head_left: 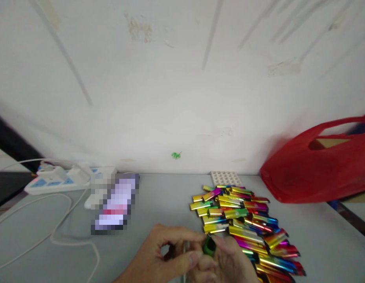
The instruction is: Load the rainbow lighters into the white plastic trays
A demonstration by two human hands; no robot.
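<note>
My left hand [164, 255] and my right hand [232, 261] meet at the bottom middle of the view, fingers pinched together around a small green piece [210, 246] and a thin silvery part [186, 251]. Which hand grips which part is blurred. Just right of my hands lies a heap of shiny rainbow-coloured metal sleeves [244, 220] on the grey table [167, 204].
A white perforated tray [225, 177] lies behind the heap by the wall. A red plastic bag [318, 169] holding a box sits at the right. A white power strip [57, 179] with cables and a blurred-out phone [116, 204] are at the left.
</note>
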